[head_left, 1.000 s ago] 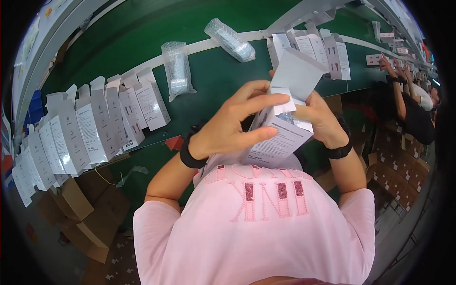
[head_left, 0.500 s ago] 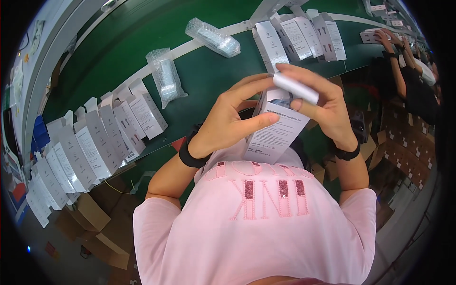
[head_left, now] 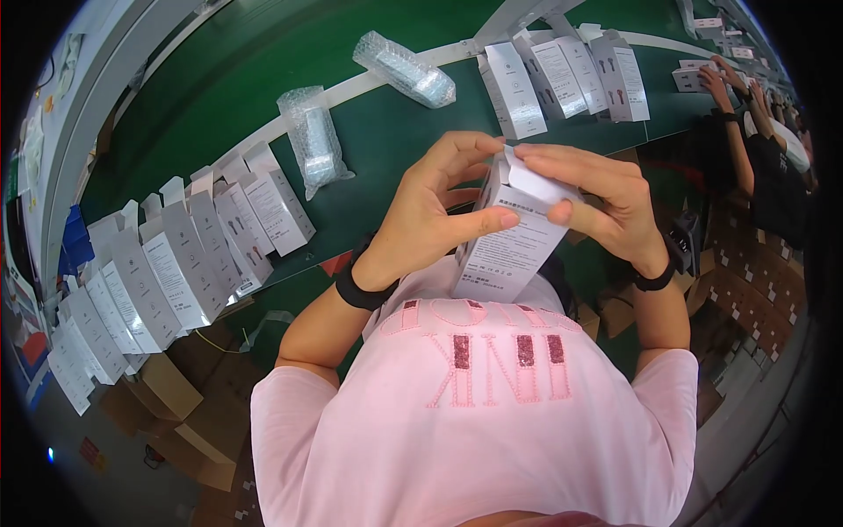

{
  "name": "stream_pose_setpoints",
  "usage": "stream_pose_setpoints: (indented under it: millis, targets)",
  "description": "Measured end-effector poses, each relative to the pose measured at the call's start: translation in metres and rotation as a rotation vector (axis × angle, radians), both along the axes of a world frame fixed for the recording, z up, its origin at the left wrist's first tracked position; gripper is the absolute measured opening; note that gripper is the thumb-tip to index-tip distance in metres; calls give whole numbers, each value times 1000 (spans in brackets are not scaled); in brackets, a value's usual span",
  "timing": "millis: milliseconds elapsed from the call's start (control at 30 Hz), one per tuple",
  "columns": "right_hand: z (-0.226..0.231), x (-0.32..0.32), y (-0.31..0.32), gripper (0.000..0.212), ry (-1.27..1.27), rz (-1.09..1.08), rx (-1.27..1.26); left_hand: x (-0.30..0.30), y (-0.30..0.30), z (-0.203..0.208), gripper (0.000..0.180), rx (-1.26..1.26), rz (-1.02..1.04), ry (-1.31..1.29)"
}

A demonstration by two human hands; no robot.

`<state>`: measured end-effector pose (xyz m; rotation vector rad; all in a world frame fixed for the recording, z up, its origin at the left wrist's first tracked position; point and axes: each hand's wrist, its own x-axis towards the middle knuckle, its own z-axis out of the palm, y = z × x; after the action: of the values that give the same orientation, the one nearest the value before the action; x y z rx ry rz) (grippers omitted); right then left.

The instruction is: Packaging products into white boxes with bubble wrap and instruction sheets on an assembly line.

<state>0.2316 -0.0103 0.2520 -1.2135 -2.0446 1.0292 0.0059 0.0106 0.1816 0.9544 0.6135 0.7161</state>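
Note:
A white printed carton (head_left: 514,246) is held tilted in front of my chest, its top end facing up and away. My left hand (head_left: 428,206) grips it from the left, thumb along the printed face and fingers round the far side. At the top lies a white flap (head_left: 534,184), folded over the carton's end. My right hand (head_left: 610,198) is closed over that flap and the upper right edge, fingers across the top and thumb near the front corner. What is inside the carton is hidden.
Several white cartons with raised flaps (head_left: 176,255) stand in a row at the left table edge. Two bubble-wrapped packs (head_left: 313,145) lie on the green table (head_left: 386,149). More cartons (head_left: 562,75) stand behind. Brown boxes (head_left: 184,413) sit below; a co-worker's hands (head_left: 720,83) handle boxes far right.
The curled flap has gone down onto the carton's top under my right hand. My right fingers now lie flatter across it, while my left hand keeps its grip.

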Motion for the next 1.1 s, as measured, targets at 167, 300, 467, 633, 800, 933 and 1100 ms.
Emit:
stream_pose_setpoints:
  millis: [167, 300, 467, 633, 800, 933, 1100]
  targets:
    - [-20, -4, -6, 32, 120, -153, -46, 0, 1, -4, 67, -24, 5, 23]
    - [-15, -5, 1, 33, 177, -210, -216, 0, 6, -8, 65, -14, -18, 31]
    - [-18, 4, 12, 30, 194, -69, -179, 6, 9, -14, 65, -12, -30, -23]
    - [-13, 12, 4, 28, 32, -53, -105, 15, 11, -19, 59, -34, -53, -5]
    - [-15, 32, -8, 40, -3, 23, -189, 32, 13, -18, 52, -84, -91, 5]
    - [-37, 33, -28, 79, 232, -515, -394, 68, 15, -28, 46, -64, -39, -16]
    - [-11, 146, -8, 58, 134, -730, -267, 114, 48, -18, 83, 94, 61, 115]
